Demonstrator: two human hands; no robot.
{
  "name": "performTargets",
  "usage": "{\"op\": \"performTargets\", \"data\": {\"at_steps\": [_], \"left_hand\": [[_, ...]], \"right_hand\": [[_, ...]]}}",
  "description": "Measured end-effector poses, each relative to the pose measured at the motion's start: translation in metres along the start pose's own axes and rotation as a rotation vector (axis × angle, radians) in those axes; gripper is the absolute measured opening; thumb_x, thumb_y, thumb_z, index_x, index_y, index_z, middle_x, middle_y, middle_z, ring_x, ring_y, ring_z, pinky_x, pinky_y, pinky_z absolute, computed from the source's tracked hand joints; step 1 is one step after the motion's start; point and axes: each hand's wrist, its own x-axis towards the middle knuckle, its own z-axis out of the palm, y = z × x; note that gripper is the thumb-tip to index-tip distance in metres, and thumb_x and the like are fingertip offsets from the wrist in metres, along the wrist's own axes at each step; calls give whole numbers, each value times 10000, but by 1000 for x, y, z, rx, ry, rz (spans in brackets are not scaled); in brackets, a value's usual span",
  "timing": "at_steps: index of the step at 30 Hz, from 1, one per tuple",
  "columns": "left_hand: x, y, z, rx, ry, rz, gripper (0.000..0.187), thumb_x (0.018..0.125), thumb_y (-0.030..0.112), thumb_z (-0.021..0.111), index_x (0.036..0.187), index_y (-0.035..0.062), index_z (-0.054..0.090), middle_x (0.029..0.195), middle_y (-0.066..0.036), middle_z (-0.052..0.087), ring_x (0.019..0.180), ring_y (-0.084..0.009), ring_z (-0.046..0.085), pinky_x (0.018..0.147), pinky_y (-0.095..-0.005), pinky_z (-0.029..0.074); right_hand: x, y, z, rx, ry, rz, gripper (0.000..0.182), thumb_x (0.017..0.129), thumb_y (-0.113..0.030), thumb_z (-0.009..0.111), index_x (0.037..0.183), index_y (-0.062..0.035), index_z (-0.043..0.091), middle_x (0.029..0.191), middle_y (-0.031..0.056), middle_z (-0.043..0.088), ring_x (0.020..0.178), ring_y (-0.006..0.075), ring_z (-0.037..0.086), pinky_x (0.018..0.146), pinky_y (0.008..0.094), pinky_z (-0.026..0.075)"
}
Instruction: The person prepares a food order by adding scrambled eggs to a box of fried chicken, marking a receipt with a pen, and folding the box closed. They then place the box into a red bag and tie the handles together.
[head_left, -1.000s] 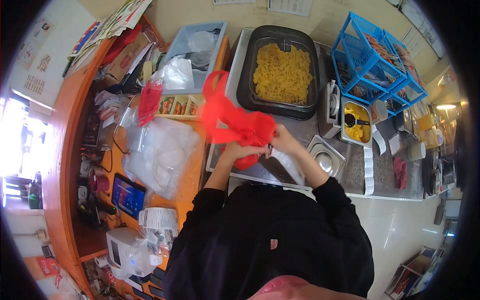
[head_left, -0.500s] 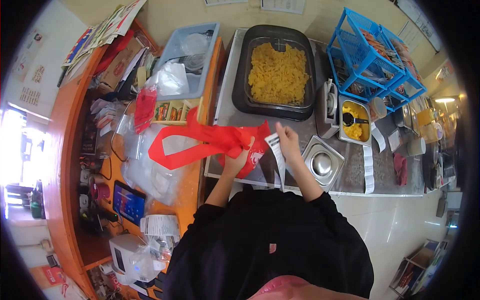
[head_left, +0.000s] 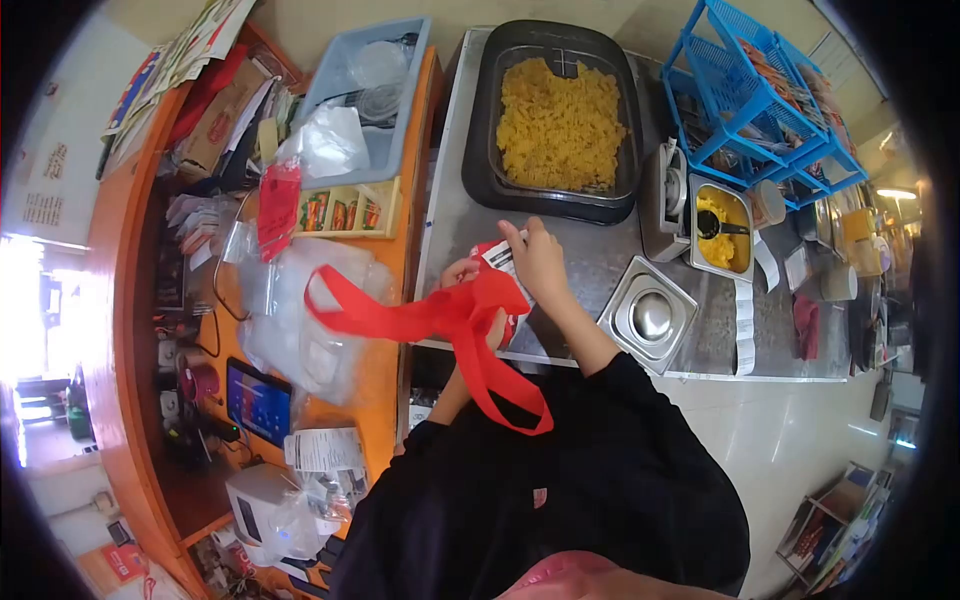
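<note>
My left hand grips a red bag by its top; its long handles loop left over the counter and hang down toward my body. My right hand pinches a white printed receipt and holds it against the bag's top. Both hands sit over the front edge of the steel counter. The bag's body is mostly hidden behind my hands and the handles.
A black tray of yellow food stands behind my hands. To the right are a steel lidded pan, a small pan with a ladle and blue baskets. Clear plastic bags, a tablet and a receipt printer crowd the orange counter.
My right hand has brought the receipt from beside the bag to the bag's top. The handles have swung, one now hanging toward my body. The view has tilted closer.
</note>
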Motion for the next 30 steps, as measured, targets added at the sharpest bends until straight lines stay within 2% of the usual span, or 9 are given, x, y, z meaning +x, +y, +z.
{"op": "performTargets", "data": {"at_steps": [4,7,9,11,16,19,22,23,30], "left_hand": [[-7,-12,12,-137,-71,-36,368,761,174,708,1063,36,549,1179,-95,565,1171,-220,489,1028,-369,322],[-7,-22,6,-177,-104,-33,364,759,177,708,1057,38,551,1173,-92,567,1168,-220,491,1027,-370,321],[-7,-27,1,-184,-117,-26,361,758,178,707,1053,40,552,1169,-90,568,1167,-220,491,1027,-372,321],[-7,-30,0,-189,-136,-20,358,756,180,707,1049,42,553,1165,-88,569,1165,-220,492,1026,-373,321],[-11,-34,-5,-194,-167,-10,351,753,184,707,1038,46,556,1155,-84,572,1162,-221,494,1025,-376,320],[-10,-33,-4,-207,-178,15,347,751,186,706,1032,49,558,1149,-81,574,1159,-221,495,1024,-377,320],[-7,-35,0,-231,-186,38,342,749,188,706,1026,51,559,1143,-78,576,1157,-221,496,1023,-379,320],[-7,-35,1,-238,-191,38,341,748,189,706,1024,52,560,1141,-77,577,1156,-221,497,1023,-379,320],[-6,-39,0,-258,-212,44,331,743,194,705,1009,58,564,1127,-71,581,1151,-221,499,1021,-383,319]], "right_hand": [[0,1,0,7,-11,35,451,884,-406,589,920,40,532,768,258,627,761,445,617,663,492,473],[-7,14,-67,19,347,-43,423,856,-341,641,998,41,528,893,248,608,832,406,603,719,456,467],[1,57,-117,-297,723,-234,369,824,-218,672,1054,28,519,987,205,539,926,388,506,821,441,403],[6,97,-157,-555,833,-154,308,862,-206,614,1036,27,513,985,204,530,921,384,496,802,456,397],[25,153,-171,-692,687,78,305,888,-295,550,864,-4,639,987,186,542,903,375,498,767,472,394],[36,171,-173,-689,683,106,356,869,-354,564,861,-16,674,1015,191,542,968,382,487,777,519,379],[47,184,-182,-565,503,358,363,833,-446,586,873,-114,727,1100,199,540,1075,421,452,881,576,348],[46,186,-188,-562,421,361,347,836,-441,589,856,-122,726,1099,200,541,1063,413,457,865,583,344],[15,168,-165,-537,598,77,218,827,-181,639,828,38,630,980,266,507,955,412,476,846,468,395]]}}
